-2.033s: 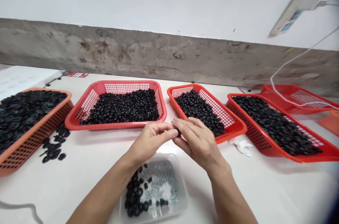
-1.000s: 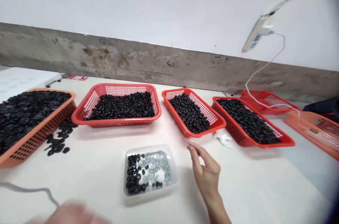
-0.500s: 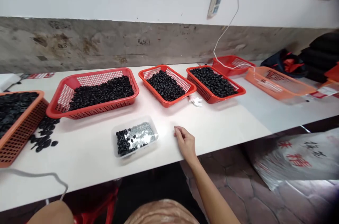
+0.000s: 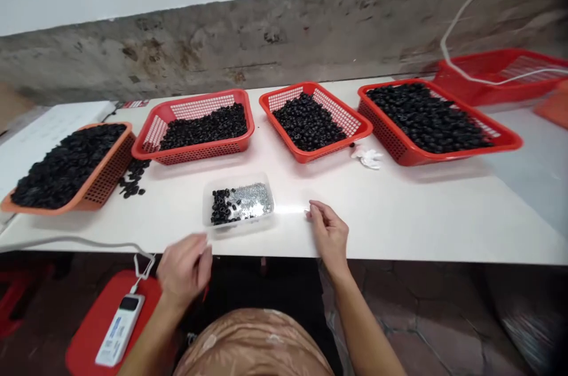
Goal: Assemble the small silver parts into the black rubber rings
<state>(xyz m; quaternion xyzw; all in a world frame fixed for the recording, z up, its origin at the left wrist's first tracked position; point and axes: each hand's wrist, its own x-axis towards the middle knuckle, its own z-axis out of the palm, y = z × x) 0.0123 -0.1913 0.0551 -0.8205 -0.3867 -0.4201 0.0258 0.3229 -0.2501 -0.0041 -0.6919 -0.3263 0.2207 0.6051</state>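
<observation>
My right hand (image 4: 331,235) rests on the white table to the right of the clear plastic tub, thumb and fingertips pinched together. Whatever is in that pinch is too small to make out. At the table's front edge, lower left of the tub, is my left hand (image 4: 184,268), a little blurred, its fingers curled in. I cannot see what it holds, if anything. The shallow plastic tub (image 4: 207,228) has small black rings (image 4: 220,210) in its left part and many tiny shiny metal pieces (image 4: 255,198) in its right part.
Behind the tub stand red baskets (image 4: 195,156) of black parts. An orange basket (image 4: 100,189) heaped with black pieces is at left, with loose pieces (image 4: 132,180) beside it. Crumpled white tissue (image 4: 367,157) lies near the right baskets. A white power bank (image 4: 119,328) sits on a red stool (image 4: 84,343).
My left hand has come into view and up to the table edge. The view has turned left and down. My right hand stays pinched beside the tub.
</observation>
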